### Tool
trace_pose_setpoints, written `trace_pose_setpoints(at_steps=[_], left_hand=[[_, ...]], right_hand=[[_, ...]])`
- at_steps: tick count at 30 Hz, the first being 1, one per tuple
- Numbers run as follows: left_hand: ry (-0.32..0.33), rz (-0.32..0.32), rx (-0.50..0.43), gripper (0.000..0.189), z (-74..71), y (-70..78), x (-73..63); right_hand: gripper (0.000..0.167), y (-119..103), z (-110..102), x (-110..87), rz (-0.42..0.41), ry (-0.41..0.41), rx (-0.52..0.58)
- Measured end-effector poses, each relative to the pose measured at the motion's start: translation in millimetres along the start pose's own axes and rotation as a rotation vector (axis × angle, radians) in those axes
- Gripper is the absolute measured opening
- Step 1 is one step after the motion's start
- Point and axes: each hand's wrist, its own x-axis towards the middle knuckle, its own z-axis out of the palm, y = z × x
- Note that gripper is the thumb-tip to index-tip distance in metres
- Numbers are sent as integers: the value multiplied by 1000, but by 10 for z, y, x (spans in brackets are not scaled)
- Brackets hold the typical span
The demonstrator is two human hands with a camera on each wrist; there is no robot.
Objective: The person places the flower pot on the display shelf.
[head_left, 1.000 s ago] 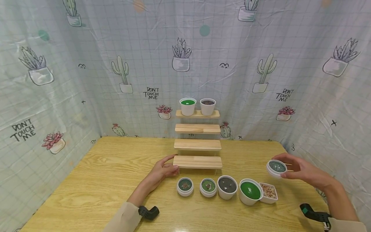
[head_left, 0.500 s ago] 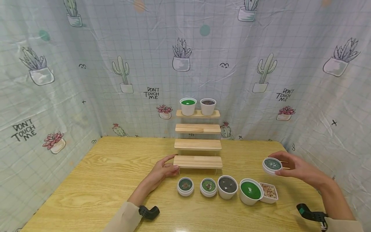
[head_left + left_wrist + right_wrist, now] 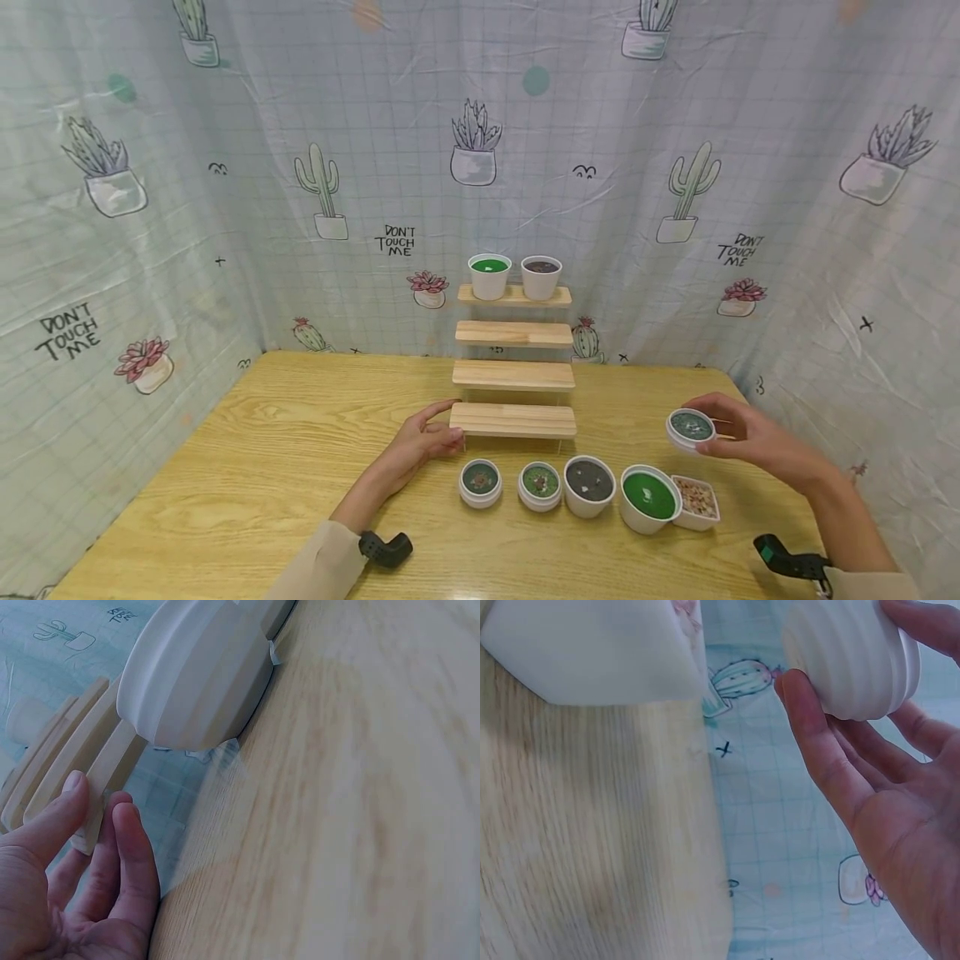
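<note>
My left hand (image 3: 420, 442) holds the left end of the lowest board of a tiered wooden display stand (image 3: 513, 421); in the left wrist view the thumb lies on the board (image 3: 112, 761) with fingers curled under it. At the right, my right hand (image 3: 757, 437) grips a small white pot (image 3: 691, 427) with a dark green, speckled top, above the table. The right wrist view shows that pot's ribbed white side (image 3: 855, 660) between thumb and fingers. Two white pots, one with a green top (image 3: 490, 277) and one with a dark top (image 3: 542, 278), stand on the highest board.
In front of the stand are a low dark-green-topped pot (image 3: 480, 483), a mossy-topped pot (image 3: 539, 486), a grey-topped pot (image 3: 588, 486) and a bright-green-topped pot (image 3: 649, 498). A square dish of pebble-like bits (image 3: 696, 502) adjoins the last. A cactus-print curtain (image 3: 390, 100) surrounds the table.
My right hand has moved left with the white pot, toward the stand. The left hand keeps its hold on the lowest board. The head view has shifted slightly.
</note>
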Motion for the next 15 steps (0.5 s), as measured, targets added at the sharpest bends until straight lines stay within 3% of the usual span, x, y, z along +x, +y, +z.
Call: trace_pose_setpoints(at_steps=[15], left_hand=[[1, 4, 1, 74, -7, -16, 6]], right_hand=[[45, -41, 60, 63, 7, 44, -21]])
